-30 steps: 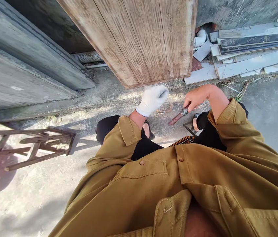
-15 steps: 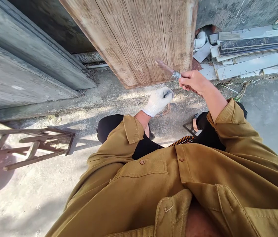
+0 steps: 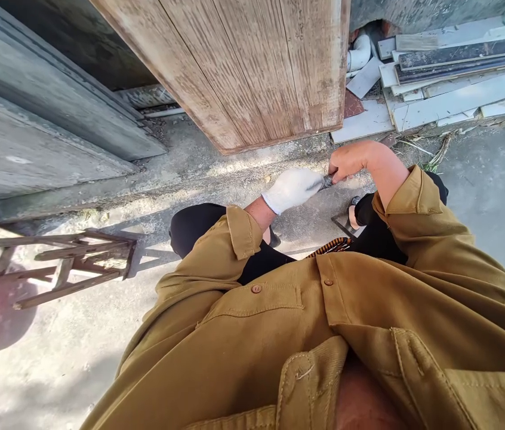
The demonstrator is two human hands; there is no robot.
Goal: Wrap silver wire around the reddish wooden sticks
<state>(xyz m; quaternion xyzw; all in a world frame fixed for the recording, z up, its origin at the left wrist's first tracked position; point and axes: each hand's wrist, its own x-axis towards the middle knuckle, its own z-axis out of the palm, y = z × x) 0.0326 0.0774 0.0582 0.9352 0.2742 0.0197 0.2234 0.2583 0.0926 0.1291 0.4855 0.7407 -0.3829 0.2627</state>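
In the head view, a brown stick wound with grey wire point(image 3: 327, 181) is between my hands, low over the concrete by the foot of a wooden panel. My left hand point(image 3: 295, 188), in a white knit glove, is closed round one end and hides most of it. My bare right hand point(image 3: 354, 161) is closed on the other side of the wire winding, its fingertips pressed to it. Only the short wound part shows between the two hands.
A weathered plank panel point(image 3: 256, 77) stands right in front. Stacked boards point(image 3: 462, 98) and a white pipe point(image 3: 360, 52) lie at the far right. At the left a wooden frame point(image 3: 68, 263) rests on the ground. An orange-and-black striped thing point(image 3: 330, 246) shows between my legs.
My right hand has lowered the stick, which earlier pointed up towards the panel. My left hand has moved right and closed on it. The view has shifted slightly.
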